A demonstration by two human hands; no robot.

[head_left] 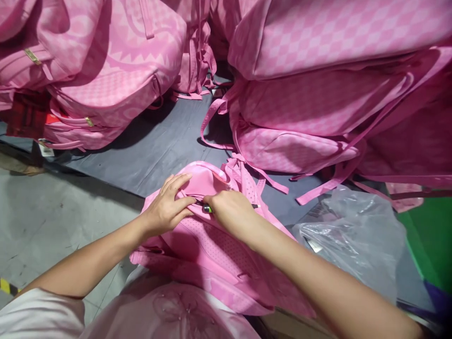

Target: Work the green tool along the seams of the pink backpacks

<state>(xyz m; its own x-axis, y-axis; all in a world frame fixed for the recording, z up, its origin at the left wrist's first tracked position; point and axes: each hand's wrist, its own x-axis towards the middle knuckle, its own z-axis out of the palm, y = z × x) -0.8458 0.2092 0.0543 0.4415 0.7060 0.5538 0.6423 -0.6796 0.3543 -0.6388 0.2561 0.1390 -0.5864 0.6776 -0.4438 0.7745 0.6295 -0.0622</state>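
Shirt [173,306]: pale, at the bottom of the view.
Surface [155,141]: dark grey, carrying pink bags.
Piled backpacks [300,108]: pink, checkered, beyond the hands.
Near backpack [219,240]: between shirt and surface, overlapping the surface's near edge.
Plastic bag [356,240]: see-through, crumpled, on the right.
Left hand [169,205]: pinching the near backpack's fabric edge.
Right hand [235,214]: closed round a tool, just beside the left.
Tool [207,208]: black and green, at the fabric fold.
Progress: seemingly midway; fold held, tool placed, no finished result visible; remainder unclear.

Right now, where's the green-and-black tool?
Near the head view's centre: the tool sits in the right hand, beside the left hand, at the nearest pink backpack.
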